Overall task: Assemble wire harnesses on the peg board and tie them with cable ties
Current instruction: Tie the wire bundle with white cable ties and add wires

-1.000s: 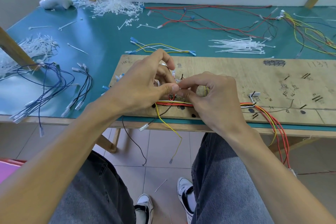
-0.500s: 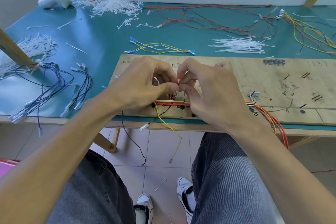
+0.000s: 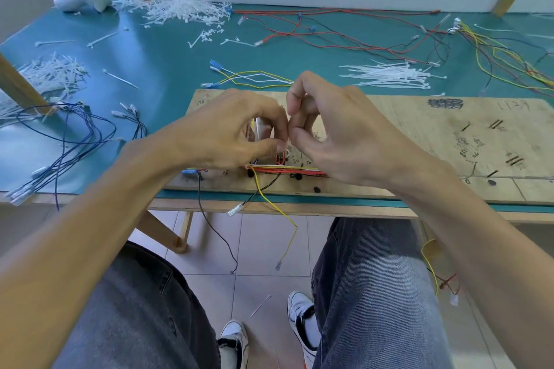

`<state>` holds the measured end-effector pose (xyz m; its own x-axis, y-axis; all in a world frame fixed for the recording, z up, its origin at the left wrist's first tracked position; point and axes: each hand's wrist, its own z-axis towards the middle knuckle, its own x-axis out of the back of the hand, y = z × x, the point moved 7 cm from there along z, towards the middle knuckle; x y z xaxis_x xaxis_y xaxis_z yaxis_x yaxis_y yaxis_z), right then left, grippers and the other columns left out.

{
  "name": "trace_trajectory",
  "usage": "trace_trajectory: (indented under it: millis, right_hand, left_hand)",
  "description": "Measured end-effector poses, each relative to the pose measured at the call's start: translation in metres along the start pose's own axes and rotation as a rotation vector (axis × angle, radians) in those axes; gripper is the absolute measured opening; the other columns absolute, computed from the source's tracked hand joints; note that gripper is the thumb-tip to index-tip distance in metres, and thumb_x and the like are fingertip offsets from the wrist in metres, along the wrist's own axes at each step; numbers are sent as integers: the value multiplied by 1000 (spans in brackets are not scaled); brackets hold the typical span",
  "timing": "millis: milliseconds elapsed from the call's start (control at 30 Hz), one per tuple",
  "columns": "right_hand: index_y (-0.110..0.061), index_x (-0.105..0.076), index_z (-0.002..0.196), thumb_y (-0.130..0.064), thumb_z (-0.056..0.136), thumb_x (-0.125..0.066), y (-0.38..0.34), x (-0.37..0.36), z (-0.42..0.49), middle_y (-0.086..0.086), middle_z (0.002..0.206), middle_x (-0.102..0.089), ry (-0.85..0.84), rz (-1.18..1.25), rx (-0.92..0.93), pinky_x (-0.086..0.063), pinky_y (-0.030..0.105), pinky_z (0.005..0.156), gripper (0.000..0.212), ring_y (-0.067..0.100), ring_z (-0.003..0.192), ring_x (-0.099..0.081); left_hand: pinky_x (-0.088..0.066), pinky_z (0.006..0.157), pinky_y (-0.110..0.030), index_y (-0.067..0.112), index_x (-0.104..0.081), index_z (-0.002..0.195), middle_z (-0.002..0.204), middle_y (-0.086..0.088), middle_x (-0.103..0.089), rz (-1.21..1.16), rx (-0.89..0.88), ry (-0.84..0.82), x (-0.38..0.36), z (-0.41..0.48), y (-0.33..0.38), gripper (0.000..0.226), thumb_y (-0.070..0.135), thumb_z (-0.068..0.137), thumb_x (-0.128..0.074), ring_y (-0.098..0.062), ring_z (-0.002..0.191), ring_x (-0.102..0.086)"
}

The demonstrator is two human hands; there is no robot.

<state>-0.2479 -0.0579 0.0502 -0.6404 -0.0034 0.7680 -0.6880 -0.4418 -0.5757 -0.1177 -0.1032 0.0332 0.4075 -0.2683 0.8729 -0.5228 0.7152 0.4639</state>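
Red-yellow-white wire harness (image 3: 289,169) runs along the near edge of the peg board (image 3: 419,135), by its left corner; the board lies at the counter's (image 3: 168,69) near edge. Left hand (image 3: 233,132): grip curled round a white cable tie (image 3: 257,129) above the bundle. Right hand (image 3: 338,135): grip narrow, thumb and forefinger against the left fingertips, contents cannot be told.

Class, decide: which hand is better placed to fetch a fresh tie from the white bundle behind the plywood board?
Probably the right hand: the bundle of white plastic cable ties lies just beyond it on its side; the left hand is farther off.
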Motion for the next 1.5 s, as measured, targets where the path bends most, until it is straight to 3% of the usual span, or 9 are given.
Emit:
trace_trajectory:
  millis: [200,500,633,800,933,1033,1233,1400,1500]
  right_hand:
    - [-19,-50,101,-3,88,-67,7,0,6,-5,79,-74,-60,38,-35,-44,22,66,26,15,75,-64]
    - [-17,-53,101,-2,90,-69,-2,12,15,-5,78,-78,-67,147,-50,-53,46,73,25,27,71,-66]
    - [-11,-55,102,3,91,-68,-10,5,22,2,78,-77,-122,194,-30,-56,46,72,22,29,70,-69]
    - [-13,-55,103,0,92,-67,-12,2,23,-3,79,-77,-127,135,-8,-54,43,73,21,25,73,-70]
    - [-16,-58,102,-5,91,-69,-12,8,19,-7,79,-75,-83,74,11,-53,40,74,20,17,72,-67]
    - [-14,-57,103,-3,91,-69,-10,11,16,-2,80,-75,-94,135,-2,-53,48,76,20,25,73,-66]
    - [-13,-53,100,8,90,-68,-6,12,17,10,81,-77,-42,338,-62,-56,55,73,28,38,74,-68]
    - [-25,-62,104,-68,85,-69,20,16,-3,-10,85,-76,28,95,-182,-47,23,63,47,11,73,-68]
    - [-31,-67,84,-88,79,-51,23,3,-11,-13,70,-67,-34,-207,-218,-48,30,62,60,5,68,-62]
  left_hand:
    - [-39,62,-13,28,-79,94,77,9,-67,-137,21,-90,-6,6,-9,1,27,94,-79,-4,67,-56]
    - [-49,78,-35,26,-81,96,101,2,-68,-42,-83,-105,-8,8,-10,4,25,92,-80,-19,91,-61]
    - [-38,69,-7,37,-76,86,91,21,-63,-61,-117,-53,-6,6,-7,17,21,88,-83,-1,81,-57]
    - [-35,63,-3,53,-58,73,79,36,-55,-102,-124,-54,-9,6,-6,44,18,90,-80,7,71,-49]
    - [-41,74,-13,34,-76,90,96,22,-59,-39,-141,-52,-10,7,-5,3,32,92,-76,-4,87,-55]
    - [-47,82,-34,24,-82,96,103,13,-66,-32,-138,-38,-9,8,-6,5,22,91,-81,-16,94,-61]
    - [-47,80,-32,26,-83,95,99,13,-65,-45,-102,-62,-10,10,-6,11,18,88,-83,-11,91,-59]
    - [-47,82,-34,34,-80,88,91,8,-63,-44,-64,-65,-10,11,-4,12,24,86,-86,-11,90,-58]
    - [-43,76,-31,47,-65,78,85,9,-59,-66,-65,-80,-9,10,-1,33,21,89,-82,-8,83,-54]
